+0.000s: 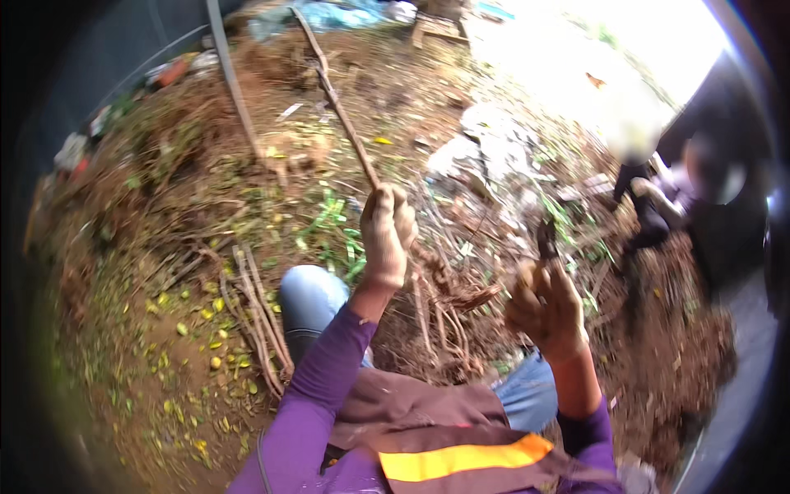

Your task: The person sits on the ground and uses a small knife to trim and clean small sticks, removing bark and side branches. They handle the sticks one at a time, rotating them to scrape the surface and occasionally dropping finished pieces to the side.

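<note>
My left hand (387,234), in a pale work glove, grips the lower end of a long, slightly crooked woody stem (345,120). The stem slants up and away to the left. My right hand (548,305), gloved as well, is closed around a hand tool with a short dark head (547,239), which looks like pruning shears; motion blur hides its detail. Between my knees lies a tangle of brown roots (453,290) on loose soil. Several cut stems (256,321) lie side by side by my left knee.
A pole (231,77) stands at the upper left, near heaped dry brush (154,148). White plastic sheeting (487,142) lies ahead to the right, and blue plastic (321,15) at the back. Another person (669,191) crouches at the right beside a dark wall. Yellow leaves (213,309) litter the ground.
</note>
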Action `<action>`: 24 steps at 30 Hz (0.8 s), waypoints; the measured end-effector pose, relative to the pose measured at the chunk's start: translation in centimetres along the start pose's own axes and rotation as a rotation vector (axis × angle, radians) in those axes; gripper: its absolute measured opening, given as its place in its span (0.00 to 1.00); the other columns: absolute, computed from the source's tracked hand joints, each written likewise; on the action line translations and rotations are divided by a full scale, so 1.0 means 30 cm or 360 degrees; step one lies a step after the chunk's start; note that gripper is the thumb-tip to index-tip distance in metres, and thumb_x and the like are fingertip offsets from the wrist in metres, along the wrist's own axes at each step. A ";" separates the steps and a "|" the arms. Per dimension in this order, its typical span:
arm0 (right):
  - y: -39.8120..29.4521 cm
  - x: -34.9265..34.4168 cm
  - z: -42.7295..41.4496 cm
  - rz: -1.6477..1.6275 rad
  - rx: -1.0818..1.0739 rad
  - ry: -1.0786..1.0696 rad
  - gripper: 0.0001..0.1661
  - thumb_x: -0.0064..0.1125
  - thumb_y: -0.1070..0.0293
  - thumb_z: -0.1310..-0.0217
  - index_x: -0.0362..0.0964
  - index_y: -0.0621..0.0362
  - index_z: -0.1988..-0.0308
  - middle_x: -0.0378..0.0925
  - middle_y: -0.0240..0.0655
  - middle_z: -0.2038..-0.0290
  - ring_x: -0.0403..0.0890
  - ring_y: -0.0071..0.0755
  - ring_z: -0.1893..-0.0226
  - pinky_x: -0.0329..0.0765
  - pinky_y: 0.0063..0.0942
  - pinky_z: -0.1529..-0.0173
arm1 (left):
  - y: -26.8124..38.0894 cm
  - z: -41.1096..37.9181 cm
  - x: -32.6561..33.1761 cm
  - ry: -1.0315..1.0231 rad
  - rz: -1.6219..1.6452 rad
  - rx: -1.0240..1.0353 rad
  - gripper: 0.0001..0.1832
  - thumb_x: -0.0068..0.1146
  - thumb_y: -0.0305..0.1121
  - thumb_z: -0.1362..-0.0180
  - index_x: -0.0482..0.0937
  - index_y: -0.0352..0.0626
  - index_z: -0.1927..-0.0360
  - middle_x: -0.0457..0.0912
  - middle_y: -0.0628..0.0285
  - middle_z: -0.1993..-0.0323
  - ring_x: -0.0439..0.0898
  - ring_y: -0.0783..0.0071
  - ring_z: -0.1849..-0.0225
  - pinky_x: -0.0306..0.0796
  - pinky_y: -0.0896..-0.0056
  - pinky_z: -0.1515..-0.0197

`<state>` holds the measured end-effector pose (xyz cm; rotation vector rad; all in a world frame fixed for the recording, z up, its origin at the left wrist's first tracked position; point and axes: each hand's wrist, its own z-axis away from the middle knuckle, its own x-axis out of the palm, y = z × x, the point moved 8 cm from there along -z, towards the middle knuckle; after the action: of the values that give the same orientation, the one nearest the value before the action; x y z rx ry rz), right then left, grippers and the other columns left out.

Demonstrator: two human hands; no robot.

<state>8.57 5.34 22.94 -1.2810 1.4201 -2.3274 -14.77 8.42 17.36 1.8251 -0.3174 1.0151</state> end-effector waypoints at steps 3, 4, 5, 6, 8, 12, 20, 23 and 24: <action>0.058 -0.113 0.020 0.0121 0.0034 -0.0002 0.31 0.38 0.38 0.28 0.69 0.57 0.59 0.63 0.27 0.79 0.66 0.28 0.79 0.66 0.31 0.70 | 0.105 -0.148 0.015 -0.0040 -0.0001 -0.0075 0.16 0.46 0.47 0.29 0.72 0.48 0.67 0.52 0.78 0.86 0.49 0.87 0.87 0.46 0.79 0.84; 0.069 -0.115 0.014 0.0140 0.0092 0.0127 0.32 0.37 0.39 0.27 0.69 0.59 0.57 0.66 0.29 0.78 0.68 0.29 0.78 0.68 0.31 0.70 | 0.099 -0.160 0.014 -0.0039 -0.0129 -0.0086 0.15 0.48 0.47 0.29 0.73 0.47 0.66 0.53 0.79 0.86 0.49 0.88 0.87 0.44 0.79 0.85; 0.050 -0.080 -0.002 0.0127 0.0115 0.0129 0.31 0.37 0.40 0.26 0.69 0.59 0.57 0.66 0.30 0.78 0.70 0.30 0.77 0.70 0.31 0.69 | 0.082 -0.155 0.035 -0.0126 -0.0196 -0.0104 0.14 0.49 0.46 0.30 0.73 0.48 0.66 0.54 0.79 0.86 0.50 0.88 0.88 0.44 0.80 0.86; 0.030 -0.029 -0.035 0.0172 0.0127 0.0012 0.31 0.37 0.40 0.26 0.69 0.60 0.57 0.66 0.30 0.77 0.71 0.31 0.76 0.72 0.32 0.68 | 0.055 -0.129 0.027 -0.0115 -0.0274 -0.0114 0.14 0.49 0.46 0.30 0.73 0.49 0.66 0.55 0.79 0.86 0.51 0.88 0.88 0.45 0.80 0.86; -0.042 0.040 -0.087 0.0341 0.0072 -0.0135 0.32 0.37 0.41 0.26 0.71 0.61 0.59 0.68 0.31 0.76 0.75 0.32 0.74 0.76 0.32 0.65 | -0.019 -0.060 0.045 -0.0121 -0.0423 -0.0102 0.12 0.50 0.44 0.30 0.72 0.49 0.66 0.57 0.78 0.85 0.53 0.89 0.87 0.46 0.82 0.86; -0.182 0.153 -0.146 0.0460 0.0028 -0.0307 0.37 0.36 0.34 0.29 0.72 0.59 0.53 0.68 0.28 0.75 0.73 0.31 0.70 0.73 0.33 0.63 | -0.176 0.094 0.105 -0.0113 -0.0771 0.0045 0.07 0.48 0.28 0.30 0.73 0.43 0.66 0.62 0.77 0.80 0.59 0.91 0.80 0.56 0.84 0.80; -0.282 0.126 -0.172 0.0064 0.0082 -0.0357 0.32 0.43 0.41 0.28 0.71 0.62 0.51 0.74 0.32 0.72 0.78 0.33 0.71 0.81 0.37 0.64 | -0.233 0.234 0.167 -0.0278 -0.1545 0.0566 0.08 0.57 0.30 0.35 0.72 0.38 0.66 0.65 0.59 0.83 0.63 0.73 0.82 0.62 0.65 0.78; -0.279 0.105 -0.173 0.0122 -0.0013 -0.0317 0.29 0.38 0.42 0.26 0.71 0.57 0.59 0.61 0.22 0.80 0.66 0.21 0.82 0.70 0.24 0.76 | -0.195 0.219 0.180 -0.0265 -0.1626 0.0758 0.11 0.56 0.36 0.33 0.73 0.39 0.67 0.69 0.61 0.83 0.67 0.74 0.84 0.63 0.67 0.80; -0.262 0.107 -0.184 -0.0051 0.0106 -0.0514 0.28 0.38 0.42 0.26 0.70 0.55 0.61 0.59 0.21 0.81 0.64 0.19 0.84 0.68 0.23 0.79 | -0.202 0.199 0.157 -0.0287 -0.1636 0.0698 0.12 0.54 0.37 0.32 0.74 0.39 0.67 0.71 0.63 0.83 0.67 0.77 0.84 0.63 0.70 0.82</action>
<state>4.95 11.76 29.90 -1.5821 1.2167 -2.0464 -5.19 7.28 16.11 2.0668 0.7428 0.1883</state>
